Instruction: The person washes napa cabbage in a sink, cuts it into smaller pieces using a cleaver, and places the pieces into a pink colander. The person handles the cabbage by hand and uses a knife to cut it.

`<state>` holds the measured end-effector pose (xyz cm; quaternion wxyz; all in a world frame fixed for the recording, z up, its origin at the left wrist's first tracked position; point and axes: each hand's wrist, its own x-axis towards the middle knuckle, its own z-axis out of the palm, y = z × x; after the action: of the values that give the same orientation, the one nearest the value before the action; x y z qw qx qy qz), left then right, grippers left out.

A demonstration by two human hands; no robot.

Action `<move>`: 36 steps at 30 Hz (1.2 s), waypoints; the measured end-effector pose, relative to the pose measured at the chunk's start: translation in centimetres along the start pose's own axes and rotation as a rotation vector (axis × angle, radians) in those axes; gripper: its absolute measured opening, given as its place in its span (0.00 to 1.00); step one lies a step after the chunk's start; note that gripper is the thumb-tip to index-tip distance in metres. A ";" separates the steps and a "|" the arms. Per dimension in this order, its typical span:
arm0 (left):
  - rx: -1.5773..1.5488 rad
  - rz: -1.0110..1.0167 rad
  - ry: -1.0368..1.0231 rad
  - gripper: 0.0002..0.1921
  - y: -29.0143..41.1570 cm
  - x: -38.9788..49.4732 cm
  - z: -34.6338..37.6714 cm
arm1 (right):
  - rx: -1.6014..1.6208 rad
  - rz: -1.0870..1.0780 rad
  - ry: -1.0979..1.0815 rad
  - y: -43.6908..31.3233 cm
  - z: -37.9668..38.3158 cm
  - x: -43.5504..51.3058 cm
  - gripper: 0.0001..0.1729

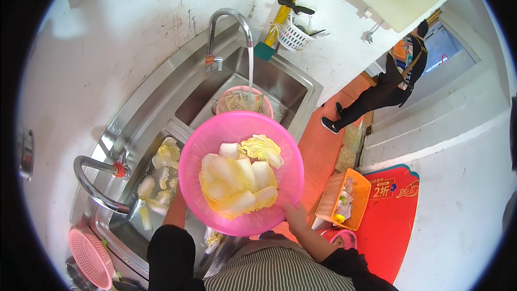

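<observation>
Between my two hands is a bright pink plastic colander [193, 206], held above the double sink. Pieces of napa cabbage leaf [228, 173], white and yellow, lie in it. My right hand [294, 215] grips the colander's near right rim. On the left side my left hand [180, 194] supports the colander, its fingers mostly hidden beneath it. More cabbage leaves [163, 198] lie in the left basin [133, 230]. Beyond the colander, water runs from a tall chrome faucet [230, 12] onto a pink basket [266, 107] of pale cut strips in the far basin [295, 89].
A second faucet [97, 161] arches over the left basin. An empty pink basket [91, 256] leans at the lower left. To the right are an orange bin [359, 206] with scraps and a red board [387, 226]. A person [398, 68] stands in the passage.
</observation>
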<state>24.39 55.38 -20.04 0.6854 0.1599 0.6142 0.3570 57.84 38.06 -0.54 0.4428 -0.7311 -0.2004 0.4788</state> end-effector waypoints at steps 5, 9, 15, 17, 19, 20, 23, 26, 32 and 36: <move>-0.404 0.040 -0.097 0.19 -2.0 -8.7 -5.7 | 0.065 -0.052 -0.144 -0.6 -0.2 -0.1 0.17; -0.619 0.082 0.103 0.15 -1.5 -14.4 -7.8 | 0.012 -0.103 -0.211 -1.1 0.0 0.5 0.19; -0.384 0.511 -0.015 0.12 5.4 -23.4 -3.8 | 0.134 -0.107 -0.337 -1.2 -0.1 1.9 0.20; -0.290 0.548 -0.047 0.13 7.0 -25.4 0.2 | 0.129 -0.078 -0.370 -0.9 -0.4 2.1 0.21; -0.138 0.614 -0.102 0.14 7.8 -26.5 4.4 | 0.068 -0.082 -0.390 -0.9 0.0 2.9 0.22; -0.065 0.607 -0.151 0.15 7.7 -26.5 6.6 | 0.031 -0.068 -0.393 -0.8 -0.1 3.1 0.23; 0.188 0.593 -0.063 0.20 5.3 -25.1 12.4 | 0.054 0.029 -0.404 -0.7 -0.1 3.4 0.25; 0.291 0.349 0.046 0.20 3.4 -22.7 15.1 | 0.104 0.038 -0.435 -1.1 -0.5 3.1 0.25; 0.004 0.239 0.045 0.17 2.4 -21.5 16.1 | 0.122 0.130 -0.489 -2.5 -1.3 2.6 0.27; -0.146 0.271 -0.100 0.13 2.8 -22.3 15.3 | 0.152 0.125 -0.502 -2.5 -1.4 2.9 0.27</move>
<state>38.40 45.40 0.97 0.6704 0.2088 0.5246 0.4814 60.74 40.78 0.28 0.4024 -0.5653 -0.2217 0.6851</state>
